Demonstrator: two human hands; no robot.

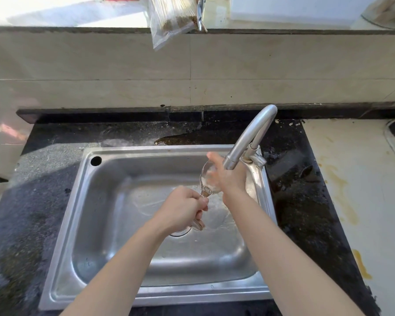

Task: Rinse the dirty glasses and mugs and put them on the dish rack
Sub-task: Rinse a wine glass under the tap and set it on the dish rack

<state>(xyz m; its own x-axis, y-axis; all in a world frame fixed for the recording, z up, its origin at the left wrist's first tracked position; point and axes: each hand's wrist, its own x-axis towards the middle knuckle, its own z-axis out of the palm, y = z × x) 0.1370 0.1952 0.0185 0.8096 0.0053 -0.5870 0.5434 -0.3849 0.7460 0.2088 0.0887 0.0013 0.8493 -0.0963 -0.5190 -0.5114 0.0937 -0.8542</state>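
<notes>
So, head view: both hands are over the steel sink [62,236], w/ a clear stemmed glass [206,179] held between them above the basin, tilted, bowl end toward the tap [253,133]. Left hand [183,208] is a fist round the stem, fingers [201,202] curled tight together on it. The stem comes out just past the knuckles & widens into the bowl. Right hand [229,176] sits on the bowl, just beyond the left fingertips. Its fingers curl onto the bowl & show blurred thru the glass, thumb up by the rim. Can't tell if the fingertips are inside or outside the bowl. Tap spout ends right beside the right knuckles, touching or not, can't tell. Drain [177,233] peeks out just below the left fist. Water sheen on the sink floor under the fingers. Dark speckled counter [43,179] runs round the sink, w/ a wet patch behind it. Well beyond the hands, on a ledge above the tiled wall [100,65], a clear plastic bag [169,21] hangs over the edge.
</notes>
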